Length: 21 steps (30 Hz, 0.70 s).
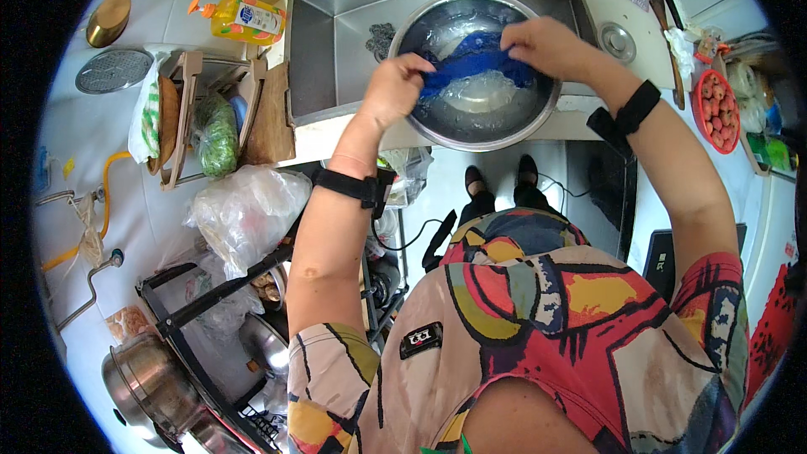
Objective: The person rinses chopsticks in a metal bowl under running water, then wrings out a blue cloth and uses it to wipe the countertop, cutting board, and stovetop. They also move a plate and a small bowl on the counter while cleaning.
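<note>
A wide stainless steel basin rests across the near edge of the sink, with water in it. Over the water, a wet blue cloth is stretched between my two hands. My left hand pinches the cloth's left end at the basin's left rim. Its right end is gripped by my right hand, above the basin's right side. The cloth's lower folds seem to touch the water. Both forearms wear black straps.
The steel sink holds a wire scourer. A yellow soap bottle lies to its left, near a wooden cutting board. At right are a sink strainer and a red basket of round fruit. Plastic bags bulge at lower left.
</note>
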Tool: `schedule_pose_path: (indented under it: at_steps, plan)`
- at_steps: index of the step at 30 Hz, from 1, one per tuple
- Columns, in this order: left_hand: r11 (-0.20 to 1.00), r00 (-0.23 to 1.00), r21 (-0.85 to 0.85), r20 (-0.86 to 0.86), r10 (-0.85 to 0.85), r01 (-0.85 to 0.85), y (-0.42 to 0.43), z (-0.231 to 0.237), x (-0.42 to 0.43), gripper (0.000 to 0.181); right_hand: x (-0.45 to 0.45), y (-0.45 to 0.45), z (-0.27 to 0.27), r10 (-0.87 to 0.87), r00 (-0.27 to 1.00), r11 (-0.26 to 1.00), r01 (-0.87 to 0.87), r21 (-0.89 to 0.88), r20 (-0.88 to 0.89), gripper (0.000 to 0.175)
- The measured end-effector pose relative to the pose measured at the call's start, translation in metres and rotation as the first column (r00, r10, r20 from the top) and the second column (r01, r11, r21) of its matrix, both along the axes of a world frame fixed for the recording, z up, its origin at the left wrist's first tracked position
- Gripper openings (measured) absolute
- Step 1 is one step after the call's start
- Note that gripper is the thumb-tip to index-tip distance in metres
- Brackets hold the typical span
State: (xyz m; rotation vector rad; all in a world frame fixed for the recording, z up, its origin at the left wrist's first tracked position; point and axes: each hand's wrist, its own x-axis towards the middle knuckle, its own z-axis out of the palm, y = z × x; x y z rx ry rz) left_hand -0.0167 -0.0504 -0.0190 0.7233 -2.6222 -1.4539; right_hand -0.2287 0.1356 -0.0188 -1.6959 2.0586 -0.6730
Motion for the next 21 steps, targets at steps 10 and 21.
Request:
schedule_pose_path:
  at_steps: [10,21]
  plan:
    - [0.608,0.686,-0.402,0.638,-0.351,0.685,0.054,-0.032,-0.016,0.021,0.058,-0.009,-0.033,0.424,0.862,0.8,-0.211,0.562,-0.279,0.022]
    - [0.969,0.958,-0.027,-0.141,-0.249,0.248,-0.01,0.124,-0.017,0.018,-0.005,-0.011,0.109,0.005,0.987,0.997,0.007,-0.073,0.159,0.011]
